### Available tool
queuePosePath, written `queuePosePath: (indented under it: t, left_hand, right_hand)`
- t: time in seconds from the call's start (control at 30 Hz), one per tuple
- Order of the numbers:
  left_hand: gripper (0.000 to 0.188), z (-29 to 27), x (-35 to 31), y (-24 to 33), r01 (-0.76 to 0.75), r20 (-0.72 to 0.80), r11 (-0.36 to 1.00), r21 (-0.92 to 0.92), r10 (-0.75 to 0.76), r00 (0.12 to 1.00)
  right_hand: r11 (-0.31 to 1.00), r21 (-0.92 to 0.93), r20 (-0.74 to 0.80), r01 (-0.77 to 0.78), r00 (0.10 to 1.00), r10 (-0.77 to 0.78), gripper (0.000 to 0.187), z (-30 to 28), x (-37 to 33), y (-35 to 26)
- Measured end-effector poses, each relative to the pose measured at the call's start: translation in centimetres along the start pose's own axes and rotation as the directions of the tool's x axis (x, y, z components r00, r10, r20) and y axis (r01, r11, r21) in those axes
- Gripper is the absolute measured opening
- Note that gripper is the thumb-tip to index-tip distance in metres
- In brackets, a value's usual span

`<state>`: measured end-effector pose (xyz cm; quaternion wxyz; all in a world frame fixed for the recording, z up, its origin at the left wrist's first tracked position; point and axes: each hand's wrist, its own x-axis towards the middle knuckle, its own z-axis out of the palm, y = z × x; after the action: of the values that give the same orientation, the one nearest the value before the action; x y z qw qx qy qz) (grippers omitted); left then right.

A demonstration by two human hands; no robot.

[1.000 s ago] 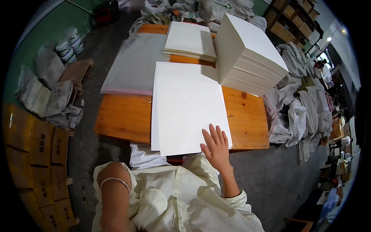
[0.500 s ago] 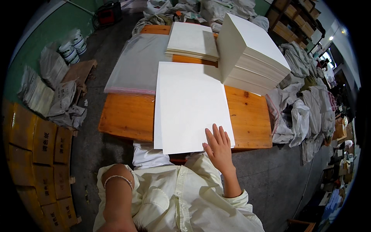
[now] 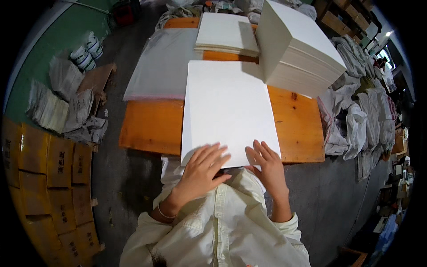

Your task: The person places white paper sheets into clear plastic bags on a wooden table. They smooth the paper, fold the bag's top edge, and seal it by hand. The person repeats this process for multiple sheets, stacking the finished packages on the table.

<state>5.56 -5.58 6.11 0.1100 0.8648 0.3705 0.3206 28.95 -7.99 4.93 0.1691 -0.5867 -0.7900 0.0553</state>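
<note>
A broad orange-brown wooden table [image 3: 151,127] stands before me, and dark characters mark the stacked yellow-brown cardboard cartons [image 3: 58,178] beyond its left edge. A tall, cream-white block of stacked paper [image 3: 307,62] hides the table's far right corner. Plain white rectangular sheets [image 3: 229,102], slightly out of line, lie midway along its near edge. Above their near corners, the bare left hand [image 3: 202,162] and bare right hand [image 3: 269,167] are wide, fingers parted, palms hidden; I can't tell whether either presses.

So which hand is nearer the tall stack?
Right. The right hand is at the near edge of the sheets, short of the tall stack; the left hand is farther left along that edge, farther away.
</note>
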Motion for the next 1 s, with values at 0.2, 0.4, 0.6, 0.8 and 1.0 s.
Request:
queuePosePath:
  t: [0.2,0.4,0.6,0.8,1.0]
  left_hand:
    - [0.040,1.0,-0.3,-2.7,0.050,0.111,0.999,-0.007,-0.049,0.993]
    - [0.024,1.5,0.5,-2.1,0.049,0.025,0.998,0.048,-0.050,0.998]
    - [0.013,3.8,1.5,-1.6,0.018,-0.061,0.999,0.030,-0.017,0.998]
    - [0.021,3.1,1.8,-1.3,0.037,-0.061,0.999,0.031,-0.035,0.998]
    - [0.053,2.1,2.1,-0.7,-0.036,0.204,0.996,0.082,0.018,0.979]
  right_hand:
    - [0.980,0.194,-0.075,-0.040,0.996,0.055,0.036,-1.6,1.3,0.4]
    - [0.987,0.117,-0.231,0.108,0.970,-0.079,0.030,-1.0,1.9,1.8]
    - [0.840,0.494,-0.260,-0.227,0.883,0.391,0.055,-0.1,-0.1,2.6]
    - [0.543,0.776,-0.051,-0.321,0.826,0.562,0.050,0.5,-3.1,4.2]
    - [0.354,0.895,0.010,-0.273,0.804,0.594,0.042,-1.3,-2.7,3.3]
